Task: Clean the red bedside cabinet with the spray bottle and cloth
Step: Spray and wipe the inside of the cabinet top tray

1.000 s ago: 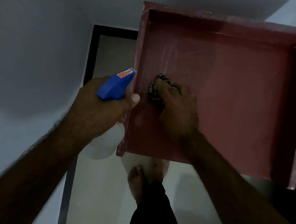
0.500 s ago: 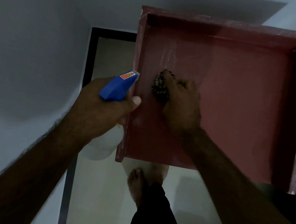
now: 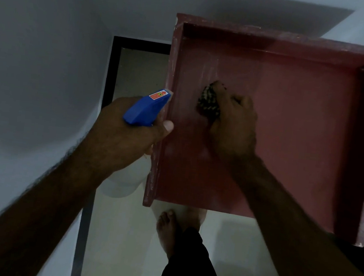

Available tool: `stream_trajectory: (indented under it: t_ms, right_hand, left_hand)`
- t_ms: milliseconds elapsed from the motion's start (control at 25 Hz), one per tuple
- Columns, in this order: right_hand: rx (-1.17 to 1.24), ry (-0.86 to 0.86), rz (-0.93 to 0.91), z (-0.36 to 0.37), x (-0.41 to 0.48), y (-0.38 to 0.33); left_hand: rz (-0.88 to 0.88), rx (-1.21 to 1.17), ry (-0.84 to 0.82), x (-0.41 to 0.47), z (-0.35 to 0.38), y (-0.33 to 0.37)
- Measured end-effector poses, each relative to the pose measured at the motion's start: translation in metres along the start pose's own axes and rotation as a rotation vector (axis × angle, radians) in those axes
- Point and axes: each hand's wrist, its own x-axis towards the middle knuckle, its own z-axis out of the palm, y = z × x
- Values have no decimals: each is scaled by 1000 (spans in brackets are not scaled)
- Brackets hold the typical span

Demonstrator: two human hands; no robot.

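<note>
Right hand (image 3: 234, 125) curled round checked cloth (image 3: 208, 101), pressing it on the cabinet (image 3: 301, 128) top, left of centre inside the raised rim. Left hand (image 3: 127, 136) wrapped round spray bottle (image 3: 146, 107) neck. Blue head points far-right, nozzle by the cabinet's left rim. Clear body hangs below the hand, just left of the near-left corner. Bare foot (image 3: 167, 228) on floor (image 3: 126, 233) under the near edge.

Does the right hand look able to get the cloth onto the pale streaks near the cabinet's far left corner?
Probably yes. The right hand grips the cloth just short of the streaks, only bare cabinet top between; the left hand holds the spray bottle by the left rim.
</note>
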Motion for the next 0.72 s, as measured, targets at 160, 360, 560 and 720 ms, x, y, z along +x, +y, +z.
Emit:
stream_trajectory:
  t_ms: [160, 360, 560, 720]
  right_hand:
    - [15, 90, 85, -3, 11, 0]
    - [-4, -16, -88, 8, 10, -17]
    - [-3, 74, 116, -2, 26, 10]
    - [22, 55, 1, 8, 24, -21]
  left_hand:
    - [-5, 19, -2, 7, -3, 1]
    - [3, -18, -24, 14, -5, 2]
    - [25, 14, -25, 22, -7, 2]
    - [24, 14, -29, 26, -7, 2]
